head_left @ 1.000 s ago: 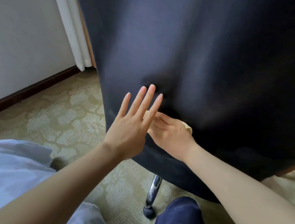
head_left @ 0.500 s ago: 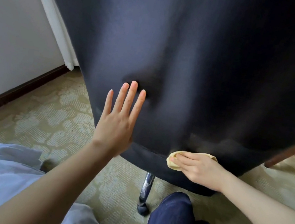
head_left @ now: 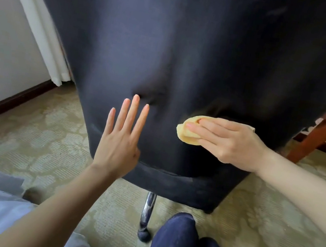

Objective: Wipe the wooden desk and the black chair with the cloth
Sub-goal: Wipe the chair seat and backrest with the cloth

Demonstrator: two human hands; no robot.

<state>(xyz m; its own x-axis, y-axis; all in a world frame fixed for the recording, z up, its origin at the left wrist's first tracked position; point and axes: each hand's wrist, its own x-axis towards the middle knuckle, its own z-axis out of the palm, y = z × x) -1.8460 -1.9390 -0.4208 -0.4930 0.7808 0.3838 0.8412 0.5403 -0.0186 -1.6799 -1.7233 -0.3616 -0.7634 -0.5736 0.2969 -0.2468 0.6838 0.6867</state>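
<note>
On black chair [head_left: 191, 52] | right hand [head_left: 232, 144] presses cloth [head_left: 186, 138] | left hand [head_left: 119, 146] flat

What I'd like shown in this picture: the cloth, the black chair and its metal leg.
cloth [head_left: 185, 137]: head view, on the yellow fold at its left end.
chair [head_left: 191, 52]: head view, on the dark back panel.
metal leg [head_left: 147, 211]: head view, on the shiny tube under the chair.

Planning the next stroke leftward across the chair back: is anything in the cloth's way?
Yes. The left hand lies flat on the chair, fingers straight, just left of the cloth that the right hand presses there. A leftward stroke would probably meet it; otherwise the fabric between them is bare.
</note>
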